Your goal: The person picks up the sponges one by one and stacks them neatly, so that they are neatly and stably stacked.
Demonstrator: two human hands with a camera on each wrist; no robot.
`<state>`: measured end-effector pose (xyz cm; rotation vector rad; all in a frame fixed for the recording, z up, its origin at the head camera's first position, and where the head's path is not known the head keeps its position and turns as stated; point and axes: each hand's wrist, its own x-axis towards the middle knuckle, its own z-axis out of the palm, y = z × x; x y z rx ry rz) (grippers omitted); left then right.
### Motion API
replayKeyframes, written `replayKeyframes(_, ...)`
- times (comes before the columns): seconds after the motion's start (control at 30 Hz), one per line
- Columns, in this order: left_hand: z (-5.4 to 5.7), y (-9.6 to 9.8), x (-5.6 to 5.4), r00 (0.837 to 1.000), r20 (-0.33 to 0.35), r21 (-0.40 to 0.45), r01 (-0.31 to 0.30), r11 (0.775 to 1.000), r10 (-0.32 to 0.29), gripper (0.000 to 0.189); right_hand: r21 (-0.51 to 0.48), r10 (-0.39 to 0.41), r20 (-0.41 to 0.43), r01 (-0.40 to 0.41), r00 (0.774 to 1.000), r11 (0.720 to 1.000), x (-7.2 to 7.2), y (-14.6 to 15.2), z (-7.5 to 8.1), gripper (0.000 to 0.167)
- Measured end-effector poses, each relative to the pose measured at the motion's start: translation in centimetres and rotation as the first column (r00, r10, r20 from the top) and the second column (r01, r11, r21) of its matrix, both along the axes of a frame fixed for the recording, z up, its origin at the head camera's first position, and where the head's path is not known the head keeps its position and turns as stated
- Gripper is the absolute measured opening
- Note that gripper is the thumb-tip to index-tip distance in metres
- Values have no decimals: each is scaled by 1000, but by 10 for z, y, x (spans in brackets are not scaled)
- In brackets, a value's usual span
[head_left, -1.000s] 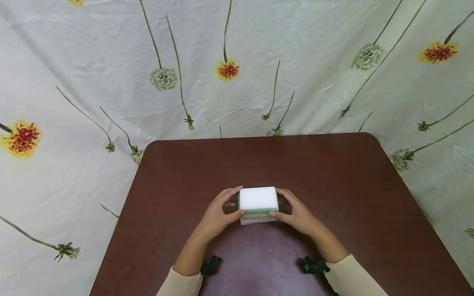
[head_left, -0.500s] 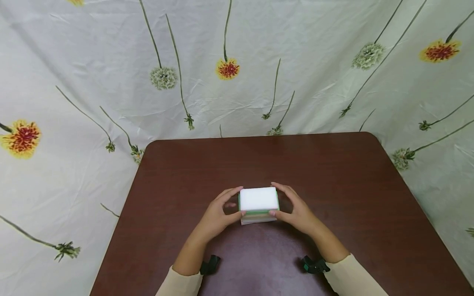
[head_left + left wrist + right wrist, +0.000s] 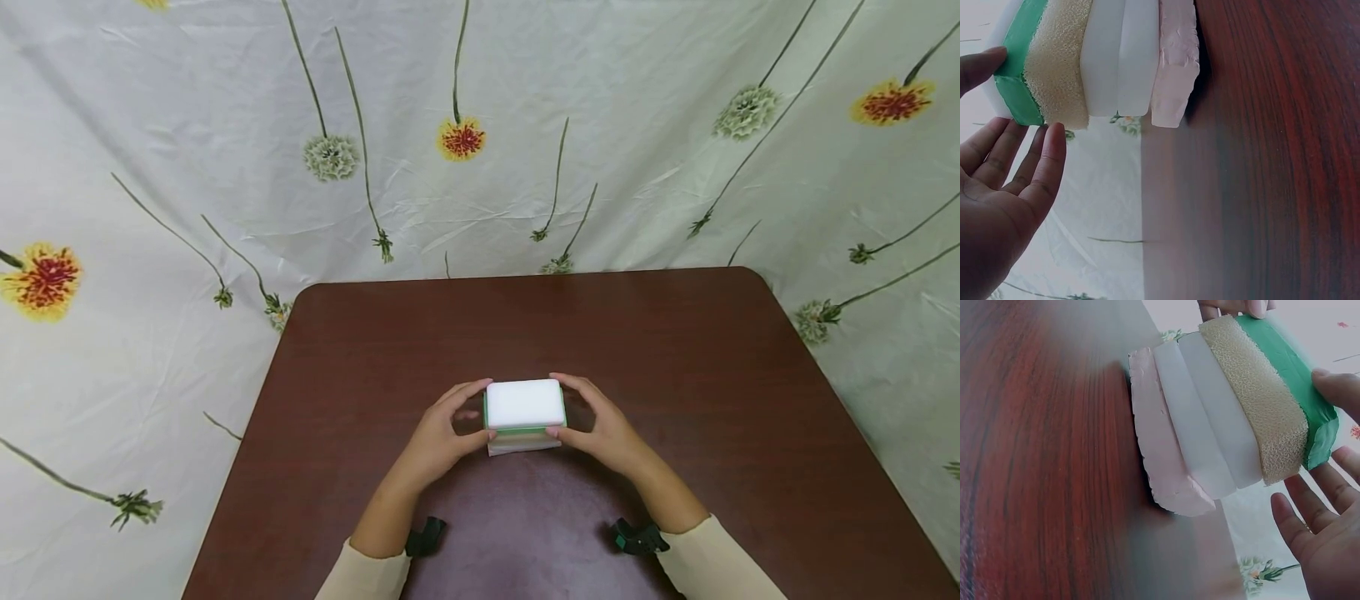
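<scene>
A stack of blocks stands on the table between my hands. From the bottom it has a pink wrapped block (image 3: 1175,69), two white blocks (image 3: 1194,419), a beige porous sponge (image 3: 1257,394), a green wrapped block (image 3: 1019,56) and a white block (image 3: 525,403) on top. My left hand (image 3: 442,433) holds the left end at the green block's level, thumb on its near face and fingers around the side. At the right end my right hand (image 3: 609,433) does likewise, thumb on the green block, index finger at the far corner. Its lower fingers spread beside the stack.
The brown table (image 3: 420,333) extends around the stack, with rounded far corners. A pale flower-printed cloth (image 3: 637,183) hangs behind and beside it. Dark wrist devices (image 3: 639,537) sit at both cuffs.
My right index finger has shifted from the stack's right side to its far corner, rising and then lowering slightly. The left hand and the stack stay almost still.
</scene>
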<state>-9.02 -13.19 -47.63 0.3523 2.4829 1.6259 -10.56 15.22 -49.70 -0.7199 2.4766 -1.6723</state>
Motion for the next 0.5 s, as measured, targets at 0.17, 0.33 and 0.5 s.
replayKeyframes(0.17,-1,0,0,1000,4,4,-6,1000,6,71,-3,-10,6,10,1000,1000,0,0,1,72)
replayKeyframes(0.33,-1,0,1,1000,3,8,-5,1000,5,70,-10,-14,15,14,1000,1000,0,0,1,71)
replayKeyframes(0.5,-1,0,1,1000,0,13,-8,1000,8,70,-15,-2,11,2,1000,1000,0,0,2,71)
